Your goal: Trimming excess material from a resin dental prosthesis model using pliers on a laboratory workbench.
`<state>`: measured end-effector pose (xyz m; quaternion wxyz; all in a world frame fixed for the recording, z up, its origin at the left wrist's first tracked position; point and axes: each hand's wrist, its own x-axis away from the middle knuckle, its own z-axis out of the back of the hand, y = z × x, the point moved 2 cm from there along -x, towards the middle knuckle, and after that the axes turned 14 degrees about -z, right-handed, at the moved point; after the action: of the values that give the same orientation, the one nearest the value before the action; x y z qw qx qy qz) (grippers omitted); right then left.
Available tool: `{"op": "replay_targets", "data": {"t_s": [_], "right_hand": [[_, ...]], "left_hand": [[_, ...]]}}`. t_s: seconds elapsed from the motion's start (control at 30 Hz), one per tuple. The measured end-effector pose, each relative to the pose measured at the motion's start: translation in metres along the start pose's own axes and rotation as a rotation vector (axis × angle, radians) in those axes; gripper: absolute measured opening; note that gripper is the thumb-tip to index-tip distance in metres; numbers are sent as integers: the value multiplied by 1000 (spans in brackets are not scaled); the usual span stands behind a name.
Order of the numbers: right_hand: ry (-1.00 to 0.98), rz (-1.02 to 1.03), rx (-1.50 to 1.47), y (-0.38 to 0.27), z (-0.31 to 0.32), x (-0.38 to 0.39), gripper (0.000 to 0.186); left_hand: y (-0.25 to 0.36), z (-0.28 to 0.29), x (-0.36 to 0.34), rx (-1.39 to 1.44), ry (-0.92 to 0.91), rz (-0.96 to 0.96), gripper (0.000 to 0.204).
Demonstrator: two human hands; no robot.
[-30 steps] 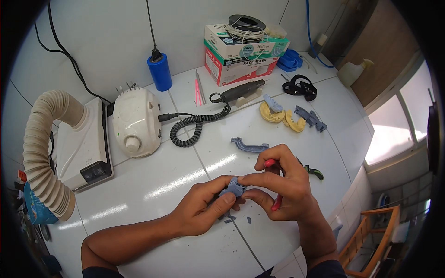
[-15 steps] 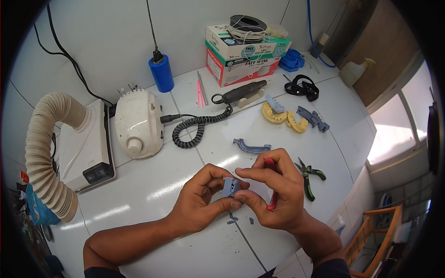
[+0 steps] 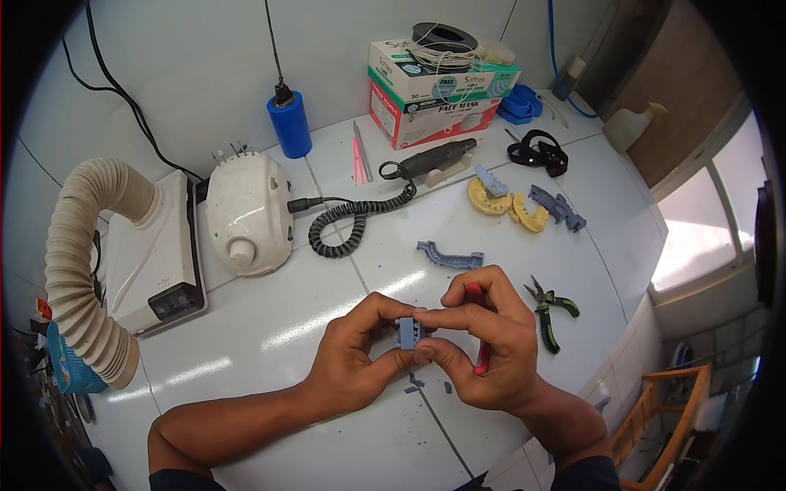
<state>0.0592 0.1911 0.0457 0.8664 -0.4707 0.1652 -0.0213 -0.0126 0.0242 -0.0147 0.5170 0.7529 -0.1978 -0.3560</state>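
My left hand (image 3: 356,352) grips a small blue-grey block (image 3: 407,333) with a toothed side between thumb and fingertips. My right hand (image 3: 487,344) curls round a red-handled tool (image 3: 481,360), its working end hidden, while its index finger and thumb also touch the block. Small blue-grey fragments (image 3: 414,382) lie below my hands. Above them rests a curved blue-grey piece (image 3: 450,259); black-and-green pliers (image 3: 550,315) lie right of my right hand. Yellow dental casts (image 3: 490,198), one carrying a blue-grey piece, sit farther back beside another blue-grey piece (image 3: 555,206).
A white hose unit (image 3: 155,270) and white drill controller (image 3: 250,213) stand left. A handpiece (image 3: 428,164) with coiled cable, blue cylinder (image 3: 289,125), stacked boxes (image 3: 438,114) and black strap (image 3: 540,154) line the back. The tiled bench (image 3: 262,352) drops away right toward a wooden frame (image 3: 671,380).
Both hands have shifted and the block in them has been turned more upright. My right index finger rose off it, then came back down onto it. The black-and-green pliers have come into fuller view.
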Motion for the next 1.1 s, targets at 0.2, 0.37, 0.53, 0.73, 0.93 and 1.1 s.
{"op": "replay_targets", "data": {"t_s": [0.2, 0.37, 0.53, 0.73, 0.93, 1.1], "right_hand": [[-1, -43, -60, 5, -2, 1, 30], [-9, -88, -104, 8, -2, 0, 28], [-17, -128, -141, 11, -3, 1, 25], [-8, -157, -226, 16, -4, 5, 22], [-39, -183, -269, 15, -8, 4, 19], [-18, -109, -208, 8, -6, 4, 20]], "left_hand": [[0, 1, 1, -6, -17, 5, 33], [1, 1, 0, 9, -27, 27, 34], [1, 1, 0, 8, -39, 41, 33], [0, -1, 0, -12, -41, 66, 31], [3, 2, -1, -25, -52, 38, 27], [6, 0, -2, -80, -63, 20, 26]]}}
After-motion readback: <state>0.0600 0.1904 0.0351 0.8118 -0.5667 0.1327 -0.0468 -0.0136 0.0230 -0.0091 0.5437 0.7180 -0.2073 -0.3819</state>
